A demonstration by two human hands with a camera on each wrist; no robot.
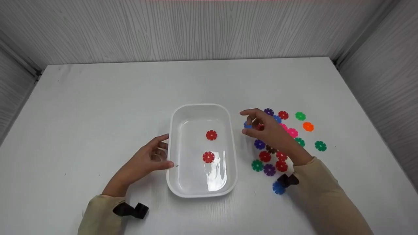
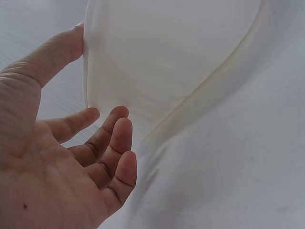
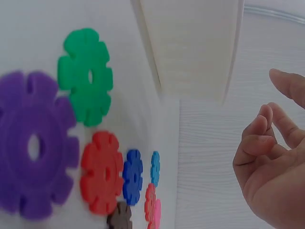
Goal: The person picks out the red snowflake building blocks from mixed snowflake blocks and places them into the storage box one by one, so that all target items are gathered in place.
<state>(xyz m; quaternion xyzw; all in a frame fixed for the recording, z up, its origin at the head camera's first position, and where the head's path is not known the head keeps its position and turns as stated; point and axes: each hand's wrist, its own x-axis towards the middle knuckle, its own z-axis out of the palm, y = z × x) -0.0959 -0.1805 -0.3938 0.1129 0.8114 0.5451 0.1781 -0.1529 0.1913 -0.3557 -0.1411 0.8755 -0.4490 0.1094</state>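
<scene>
A white plastic tray [image 1: 202, 195] holds two pieces, a red notched disc [image 1: 211, 135] and another red disc [image 1: 208, 157]. At its left side, my left hand [image 1: 147, 158] grips the rim, thumb over the edge and fingers against the outer wall; the left wrist view shows this hand [image 2: 62, 157] at the tray wall [image 2: 157, 57]. My right hand [image 1: 269, 129] hovers just right of the tray, over loose discs. Its thumb and index finger are apart, the other fingers curled loosely; in the right wrist view this hand [image 3: 274, 152] has nothing between its fingertips.
Several notched discs lie scattered to the tray's right, among them a purple disc [image 1: 269, 169], a green disc [image 1: 320, 146] and an orange disc [image 1: 308, 126]. A blue disc [image 1: 278, 188] lies by the right sleeve. A wood-grain panel [image 1: 183, 31] stands behind the white table [image 1: 107, 88].
</scene>
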